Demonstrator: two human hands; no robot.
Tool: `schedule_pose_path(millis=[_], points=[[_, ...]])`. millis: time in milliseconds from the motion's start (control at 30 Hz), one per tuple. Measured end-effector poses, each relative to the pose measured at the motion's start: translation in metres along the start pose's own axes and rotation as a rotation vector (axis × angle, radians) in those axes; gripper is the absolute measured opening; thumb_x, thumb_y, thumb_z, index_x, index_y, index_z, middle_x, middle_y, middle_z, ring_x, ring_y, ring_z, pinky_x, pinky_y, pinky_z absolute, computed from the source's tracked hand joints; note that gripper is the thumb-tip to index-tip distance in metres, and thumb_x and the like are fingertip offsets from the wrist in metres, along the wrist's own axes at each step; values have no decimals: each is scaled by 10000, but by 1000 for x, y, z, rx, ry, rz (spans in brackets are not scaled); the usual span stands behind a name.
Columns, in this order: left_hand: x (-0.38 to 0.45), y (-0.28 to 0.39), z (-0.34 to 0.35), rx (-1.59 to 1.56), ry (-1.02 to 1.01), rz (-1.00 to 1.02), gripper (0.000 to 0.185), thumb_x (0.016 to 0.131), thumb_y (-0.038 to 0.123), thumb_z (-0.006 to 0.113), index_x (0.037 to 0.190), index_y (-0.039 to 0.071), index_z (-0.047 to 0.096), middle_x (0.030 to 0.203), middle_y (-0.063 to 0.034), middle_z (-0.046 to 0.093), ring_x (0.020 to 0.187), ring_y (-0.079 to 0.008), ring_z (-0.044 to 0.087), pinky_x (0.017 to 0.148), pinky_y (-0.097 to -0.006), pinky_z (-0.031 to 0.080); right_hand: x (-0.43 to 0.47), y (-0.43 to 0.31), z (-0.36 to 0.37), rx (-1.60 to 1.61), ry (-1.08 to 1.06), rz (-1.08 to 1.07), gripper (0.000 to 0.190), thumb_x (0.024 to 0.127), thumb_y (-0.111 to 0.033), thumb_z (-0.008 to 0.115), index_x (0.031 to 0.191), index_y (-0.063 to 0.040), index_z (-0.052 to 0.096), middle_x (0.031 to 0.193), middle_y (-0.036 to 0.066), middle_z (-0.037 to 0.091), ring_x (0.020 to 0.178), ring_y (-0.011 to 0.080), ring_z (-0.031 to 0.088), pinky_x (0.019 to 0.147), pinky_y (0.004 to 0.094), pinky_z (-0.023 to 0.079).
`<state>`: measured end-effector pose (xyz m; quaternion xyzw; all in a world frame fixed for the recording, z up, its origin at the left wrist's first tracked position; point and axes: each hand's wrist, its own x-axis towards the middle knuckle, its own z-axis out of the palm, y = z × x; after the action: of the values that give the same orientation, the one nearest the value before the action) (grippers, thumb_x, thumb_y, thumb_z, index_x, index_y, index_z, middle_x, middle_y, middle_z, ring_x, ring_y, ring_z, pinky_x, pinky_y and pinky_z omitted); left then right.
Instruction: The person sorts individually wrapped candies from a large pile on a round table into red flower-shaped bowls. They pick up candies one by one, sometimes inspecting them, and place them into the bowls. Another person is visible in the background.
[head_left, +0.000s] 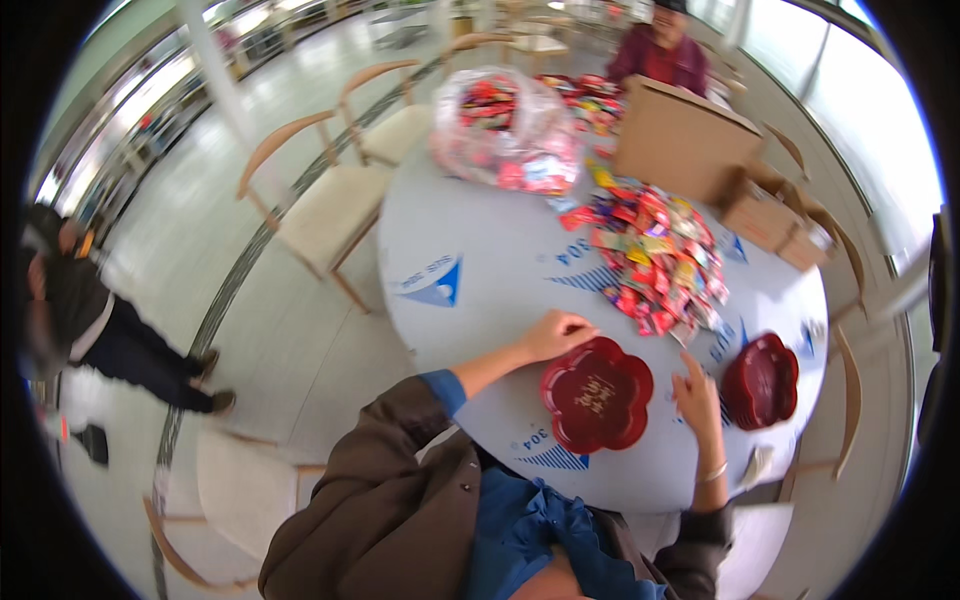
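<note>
A dark red flower-shaped bowl (598, 394) with gold writing inside lies in front of me on the round table. At its upper left rim is my left hand (556, 335), fingers bent; whether it touches the rim or holds anything is unclear. To the bowl's right is my right hand (697, 396), index finger extended toward the heap of wrapped candies (654, 255) and nothing visible in it. A second dark red flower-shaped bowl (761, 382), apparently stacked on others, stands beyond that hand on the right.
The round table (487, 247) bears printed blue marks. A clear plastic bag (506, 142) full of candies stands at the far left. Cardboard boxes (682, 139) stand at the far right, a person (664, 49) behind them. Wooden chairs (330, 202) surround the table. Another person (112, 315) stands left.
</note>
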<state>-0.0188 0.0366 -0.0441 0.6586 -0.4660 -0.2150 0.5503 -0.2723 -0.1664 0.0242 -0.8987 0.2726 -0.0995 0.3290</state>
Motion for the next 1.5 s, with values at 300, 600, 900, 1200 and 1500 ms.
schedule_pose_path(millis=[300, 600, 900, 1200, 1500], points=[[11, -5, 1, -187, -164, -81, 202, 989, 172, 676, 1043, -11, 745, 897, -6, 737, 807, -43, 639, 732, -236, 529, 228, -6, -104, -114, 293, -24, 758, 897, -217, 694, 1580, -196, 368, 885, 217, 702, 756, 329, 672, 712, 424, 518], [4, -6, -7, -130, -143, -110, 232, 988, 205, 694, 1049, -11, 755, 891, -9, 739, 796, -28, 613, 714, -218, 507, 149, -20, -29, 59, 180, -100, 390, 911, -175, 680, 1281, -52, 677, 713, 103, 656, 595, 164, 579, 613, 346, 496], [6, -4, 1, -154, -77, -93, 250, 1031, 195, 627, 1028, -26, 743, 895, -28, 747, 823, -76, 632, 765, -256, 519, 54, 14, 47, 520, 252, 142, 171, 959, -139, 676, 1005, 21, 717, 691, 17, 621, 607, 63, 508, 549, 272, 415], [3, -5, -1, -72, -51, -112, 210, 1019, 153, 637, 1012, -35, 730, 894, -40, 730, 832, -77, 629, 768, -253, 516, 54, 12, 62, 230, 359, 82, 205, 916, -209, 723, 982, -15, 722, 708, 110, 667, 591, 184, 592, 599, 331, 486], [43, 16, -28, -100, -380, -413, 214, 1009, 184, 638, 1046, -7, 727, 868, -14, 711, 730, -77, 617, 646, -267, 514, 62, 8, 47, 194, 299, 69, 197, 910, -205, 723, 951, -13, 725, 737, 127, 703, 611, 232, 650, 611, 356, 510]])
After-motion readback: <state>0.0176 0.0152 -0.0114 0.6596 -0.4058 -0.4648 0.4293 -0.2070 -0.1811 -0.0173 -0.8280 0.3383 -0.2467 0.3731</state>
